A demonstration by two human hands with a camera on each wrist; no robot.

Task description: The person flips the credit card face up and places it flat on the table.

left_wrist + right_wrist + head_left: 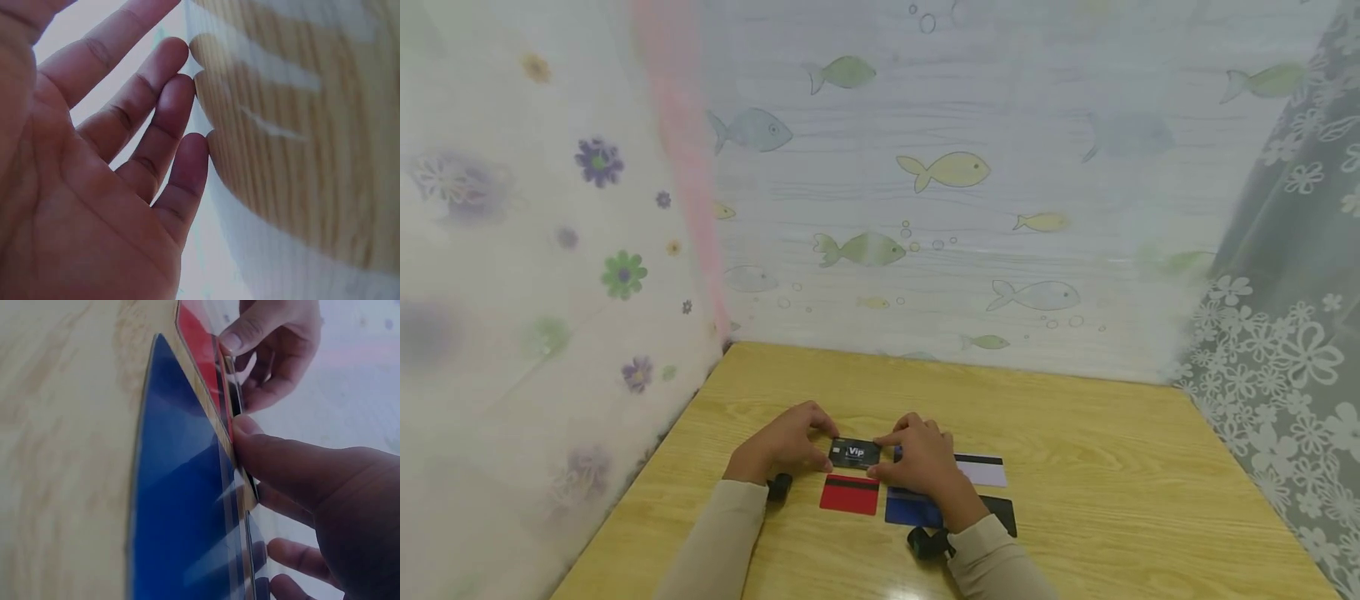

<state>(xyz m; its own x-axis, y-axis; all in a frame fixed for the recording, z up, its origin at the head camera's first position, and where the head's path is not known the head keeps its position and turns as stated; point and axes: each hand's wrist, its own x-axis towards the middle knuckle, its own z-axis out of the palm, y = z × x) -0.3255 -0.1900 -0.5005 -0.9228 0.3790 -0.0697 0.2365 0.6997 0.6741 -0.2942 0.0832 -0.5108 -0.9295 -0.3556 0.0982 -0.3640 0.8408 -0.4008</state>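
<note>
A black card (855, 461) marked "Vip" lies in the head view between both hands, at the tabletop. My left hand (782, 442) pinches its left end with thumb and index finger at the corners. The right end is pinched likewise by my right hand (925, 457). Just in front lies a red card (848, 496) with a dark stripe. Beneath the right hand is a blue card (910, 510), partly covered by it. In the left wrist view, the other fingertips touch the wooden table (281, 162); the black card is not visible there.
Right of the right hand lie a white card (985, 473) with a black stripe and a dark card (1002, 512), partly hidden. Another blue card (897, 452) peeks out behind the right fingers. Patterned curtains (955, 250) enclose the table's back and sides.
</note>
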